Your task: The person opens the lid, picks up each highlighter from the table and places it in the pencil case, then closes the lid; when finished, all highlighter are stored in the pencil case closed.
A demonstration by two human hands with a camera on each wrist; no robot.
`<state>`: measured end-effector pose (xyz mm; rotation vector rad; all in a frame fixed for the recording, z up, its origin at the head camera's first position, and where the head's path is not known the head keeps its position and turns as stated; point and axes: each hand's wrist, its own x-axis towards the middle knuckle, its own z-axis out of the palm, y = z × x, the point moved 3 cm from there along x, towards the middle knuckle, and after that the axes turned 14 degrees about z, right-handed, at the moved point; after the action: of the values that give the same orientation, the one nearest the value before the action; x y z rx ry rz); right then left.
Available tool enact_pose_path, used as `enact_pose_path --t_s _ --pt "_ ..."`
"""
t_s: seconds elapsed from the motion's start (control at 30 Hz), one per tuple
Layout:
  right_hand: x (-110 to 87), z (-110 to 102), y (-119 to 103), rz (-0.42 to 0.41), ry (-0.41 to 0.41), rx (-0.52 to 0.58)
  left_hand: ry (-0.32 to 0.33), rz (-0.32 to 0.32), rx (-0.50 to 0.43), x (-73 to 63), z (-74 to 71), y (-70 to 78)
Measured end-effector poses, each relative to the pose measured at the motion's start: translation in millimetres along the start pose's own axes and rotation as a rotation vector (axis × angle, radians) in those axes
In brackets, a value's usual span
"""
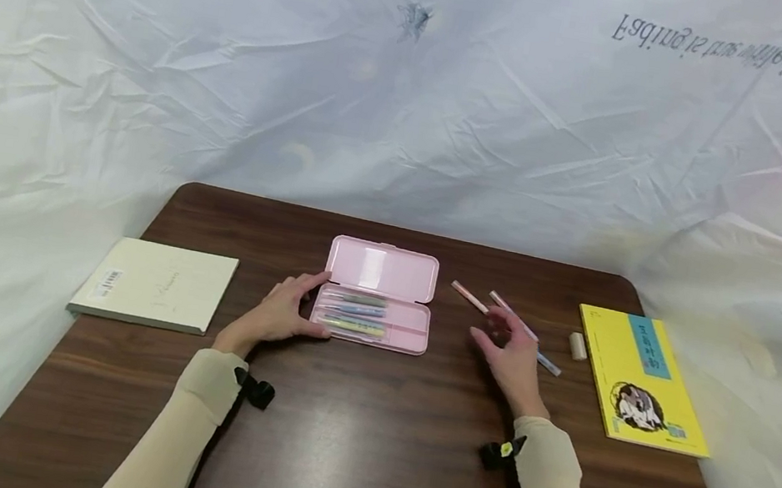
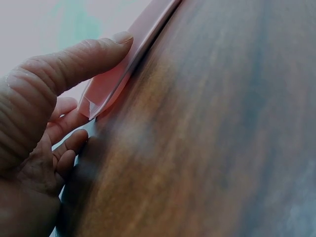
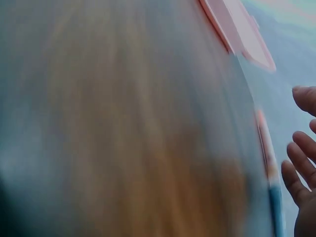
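A pink pencil case [image 1: 410, 341] lies with its lid [image 1: 401, 275] folded back on a dark wooden table. Several pens [image 1: 352, 325] in green, blue and yellow fill the left part of its tray. My left hand [image 1: 281, 308] grips the case's left end, thumb along the front side [image 2: 111, 81], other fingers at the far corner. To the right, my right hand [image 1: 513, 355] hovers with fingers spread and slightly bent, holding nothing. Beneath and beyond it lie an orange-tipped pen [image 1: 468, 295], a pinkish pen [image 1: 504, 301] and a blue pen end [image 1: 549, 365], partly hidden by the hand.
A white eraser [image 1: 577, 346] sits beside a yellow book [image 1: 643, 383] at the right. At the left table edge lies a cream-coloured book [image 1: 160, 285]. A pale printed sheet [image 1: 411, 112] hangs behind the table and along both sides.
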<state>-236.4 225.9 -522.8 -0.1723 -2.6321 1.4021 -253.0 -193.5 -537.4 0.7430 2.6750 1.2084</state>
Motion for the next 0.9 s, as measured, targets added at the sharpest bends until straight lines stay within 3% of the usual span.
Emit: enact_pose_path --t_s 0.27,0.5,0.9 --pt "-11.7 -45.2 38.0 0.130 0.159 -0.030 -0.013 0.011 0.021 5.3 -3.0 0.9" --pt "-20.2 -61.7 61.4 0.199 0.217 -0.062 -0.022 0.015 0.034 6.7 -3.0 -0.2" --pt "-16.8 -68.0 69.9 0.195 0.203 -0.149 0.001 0.020 0.037 4.4 5.0 -2.1"
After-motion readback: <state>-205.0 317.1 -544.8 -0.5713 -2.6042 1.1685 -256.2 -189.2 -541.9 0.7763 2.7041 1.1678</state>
